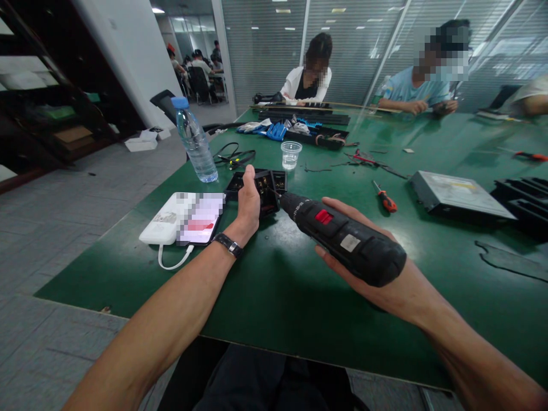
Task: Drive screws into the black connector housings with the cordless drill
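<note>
Green table (pixel 274 297): black driver (pixel 342 237) (red switch), R hand (pixel 363 268).

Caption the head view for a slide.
Right hand aims electric screwdriver at black part steadied by left hand.

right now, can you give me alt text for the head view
A person's right hand holds a black electric screwdriver with its tip at a small black electronic part, which the left hand steadies on a green table. A water bottle and phone sit nearby.
</note>
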